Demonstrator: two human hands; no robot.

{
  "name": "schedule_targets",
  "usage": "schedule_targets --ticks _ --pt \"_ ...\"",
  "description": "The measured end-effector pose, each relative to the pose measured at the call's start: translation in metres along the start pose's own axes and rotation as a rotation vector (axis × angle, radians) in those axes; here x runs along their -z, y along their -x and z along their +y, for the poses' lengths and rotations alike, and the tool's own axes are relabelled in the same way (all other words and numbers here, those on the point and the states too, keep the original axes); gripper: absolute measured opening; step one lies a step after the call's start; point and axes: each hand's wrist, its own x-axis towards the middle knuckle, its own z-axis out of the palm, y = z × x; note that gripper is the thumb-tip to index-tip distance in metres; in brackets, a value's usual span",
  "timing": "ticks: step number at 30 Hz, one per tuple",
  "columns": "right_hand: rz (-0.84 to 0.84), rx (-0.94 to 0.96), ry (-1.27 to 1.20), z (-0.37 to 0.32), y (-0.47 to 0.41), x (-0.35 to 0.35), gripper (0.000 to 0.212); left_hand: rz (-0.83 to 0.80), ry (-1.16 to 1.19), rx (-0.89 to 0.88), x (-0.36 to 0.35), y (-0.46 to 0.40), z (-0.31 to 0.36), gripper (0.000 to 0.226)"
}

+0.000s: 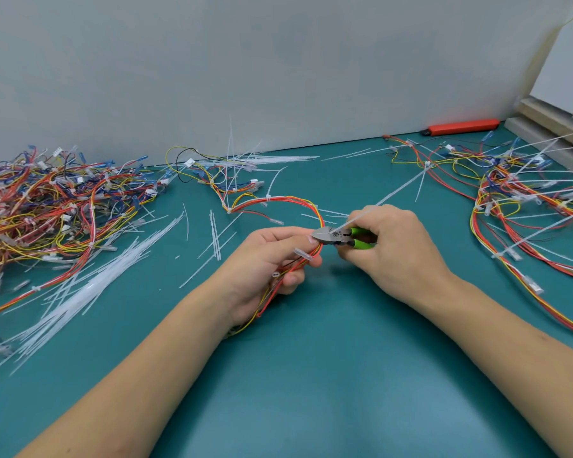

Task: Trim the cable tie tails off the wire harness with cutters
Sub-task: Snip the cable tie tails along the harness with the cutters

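My left hand (272,259) grips a wire harness (288,201) of red, yellow and orange wires that loops away over the green table. My right hand (387,249) holds green-handled cutters (341,238), whose steel jaws touch the harness right at my left fingertips. A long white cable tie tail (401,186) runs from the jaws up and to the right, past my right thumb. Whether the jaws are fully closed on the tail I cannot tell.
A big tangle of harnesses (47,206) lies at the left, another pile of harnesses (526,193) with uncut tails at the right. Loose white tie tails (90,285) are strewn at the front left. An orange utility knife (460,126) lies by the wall.
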Motion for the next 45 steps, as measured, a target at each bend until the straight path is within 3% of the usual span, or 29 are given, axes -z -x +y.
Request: schedule_targets --ticks 11,23,34,41,45 --pt "0.088 0.029 -0.006 0.003 -0.001 -0.001 0.009 -0.003 0.001 0.001 0.001 -0.002 -0.002 0.014" --pt "0.009 -0.039 -0.072 -0.001 -0.001 -0.002 0.020 0.006 0.012 -0.024 0.000 -0.002 -0.003 0.018" --pt "0.006 -0.059 -0.063 -0.003 0.002 -0.001 0.018 0.043 -0.041 -0.097 -0.003 -0.002 -0.007 0.023" --pt "0.031 -0.079 -0.029 -0.005 0.004 -0.003 0.015 0.079 -0.039 -0.157 -0.005 -0.004 -0.011 0.005" --pt "0.042 -0.117 -0.011 -0.004 0.005 -0.005 0.028 0.081 -0.061 -0.185 -0.004 -0.005 -0.012 0.004"
